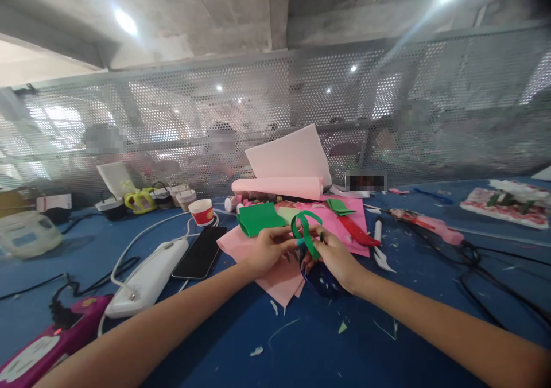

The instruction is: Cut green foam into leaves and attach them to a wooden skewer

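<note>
Both my hands meet over pink foam sheets [279, 279] on the blue table [327, 348]. My left hand [269, 249] and my right hand [333, 256] are closed in a pinch on a green foam strip [306, 231] bent into a loop. The loop stands up between my fingers. A dark blue piece [321, 279] lies under my right hand. A folded green foam sheet [258, 218] lies just behind my left hand.
A black phone [200, 252], a white power bank [148, 276] with cables and a red paper cup [201, 211] lie to the left. Red scissors [357, 232], a pink glue gun [430, 225], rolled pink foam [278, 187] and a perforated metal screen [387, 107] lie beyond.
</note>
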Tool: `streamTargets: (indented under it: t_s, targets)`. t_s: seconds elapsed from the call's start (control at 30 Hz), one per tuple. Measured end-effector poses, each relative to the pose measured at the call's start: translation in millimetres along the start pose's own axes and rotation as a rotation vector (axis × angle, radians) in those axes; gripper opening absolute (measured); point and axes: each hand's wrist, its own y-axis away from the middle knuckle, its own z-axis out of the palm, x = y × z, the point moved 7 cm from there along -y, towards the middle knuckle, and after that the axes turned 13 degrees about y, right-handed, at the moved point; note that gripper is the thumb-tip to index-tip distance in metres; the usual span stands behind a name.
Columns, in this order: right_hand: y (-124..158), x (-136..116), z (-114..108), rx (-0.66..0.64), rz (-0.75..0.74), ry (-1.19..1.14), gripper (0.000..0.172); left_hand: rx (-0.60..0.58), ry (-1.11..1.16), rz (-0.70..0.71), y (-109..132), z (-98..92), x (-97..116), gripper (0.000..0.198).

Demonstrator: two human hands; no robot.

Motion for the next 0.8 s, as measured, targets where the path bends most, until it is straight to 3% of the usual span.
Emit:
streamTargets:
  t_s: [0.17, 0.4, 0.6, 0.8]
  targets:
    - [1.7, -2.9, -2.3, 0.004, -0.06, 0.002, 0.019, 0.091, -0.129, 0.223, 6.2, -5.5, 19.5, 0.033]
    - [1.2, 10.4, -22.5, 0.186, 0.065, -0.349, 0.03, 0.162, -0.091, 0.345, 8.3, -11.1, 28.2, 0.024]
    - [3.4, 3.9, -18.9, 0.123, 0.023, -0.328, 0.044, 0.237, -0.122, 0.35, 7.5, -12.8, 28.7, 0.024]
    - [6.3, -2.2, -16.6, 0.103, 0.008, -0.314, 0.046, 0.12, -0.122, 0.108, 7.2, -0.3, 15.3, 0.029]
